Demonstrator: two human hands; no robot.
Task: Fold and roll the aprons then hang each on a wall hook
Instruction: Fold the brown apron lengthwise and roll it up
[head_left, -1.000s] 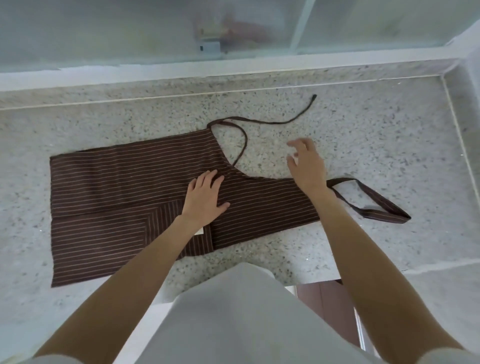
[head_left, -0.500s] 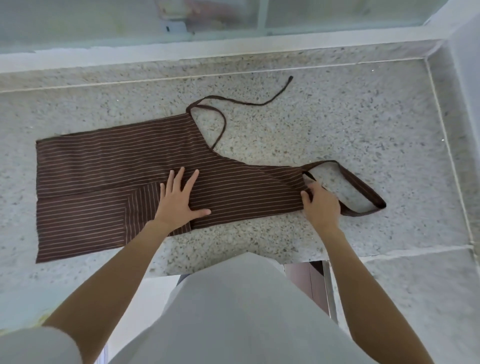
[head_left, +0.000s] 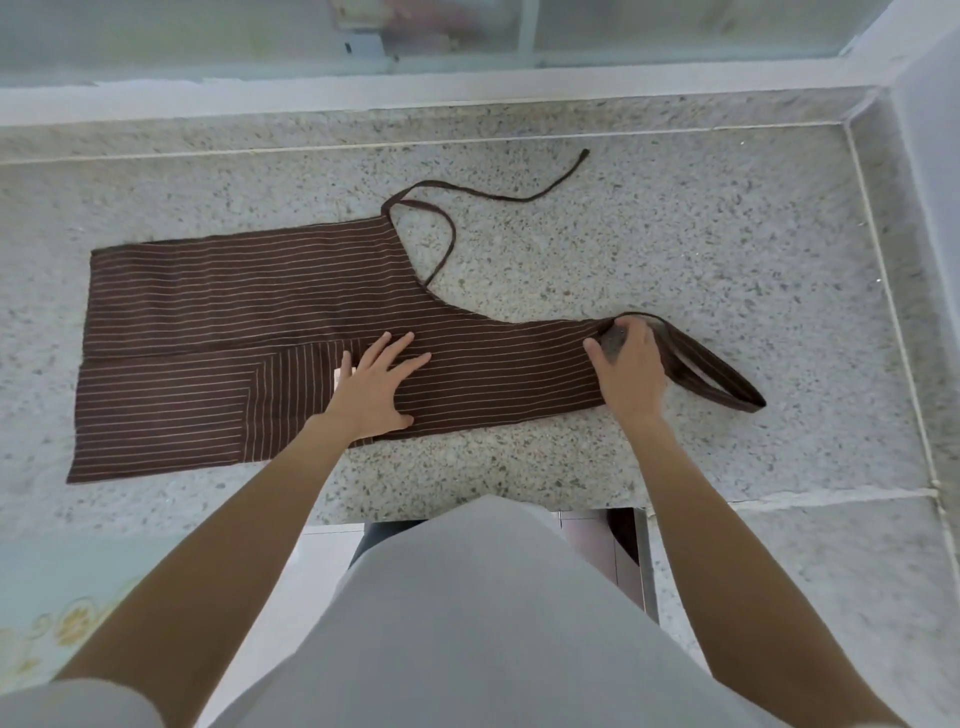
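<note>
While bent over a speckled terrazzo counter (head_left: 675, 249), looks straight down past a pale grey garment (head_left: 467, 623) that fills the bottom of the view. Beside it at lower left, a pale green surface (head_left: 62, 597) with gold ornaments, blurred. Just under the counter's front edge, a narrow gap showing pinkish floor tiles (head_left: 587, 535).

Further out, two bare forearms reaching forward. Left hand (head_left: 376, 387) spread flat, fingers fanned apart, palm pressed on the middle of a brown pinstriped apron (head_left: 234, 291). Right hand (head_left: 628, 374) at the narrow bib end, thumb stretched out to the left on the cloth, fingers bent over the bunched top edge and gripping it where the neck loop (head_left: 727, 384) begins. Loop lying flat on the stone to the right of that hand.

Apron lying sideways and folded lengthwise on the counter, hem to the left, bib to the right, with a pocket panel (head_left: 291, 400) of crosswise stripes near the front edge and a small pale label (head_left: 343, 376) just beside the left hand. Beyond the fold, a thin waist tie (head_left: 498, 195) curling in a loop and trailing away to the right.

Behind, a raised stone curb (head_left: 311, 124), then a white sill (head_left: 415, 88) and frosted window panes (head_left: 208, 31). At far right, a pale wall (head_left: 930, 130) closing off the corner.
</note>
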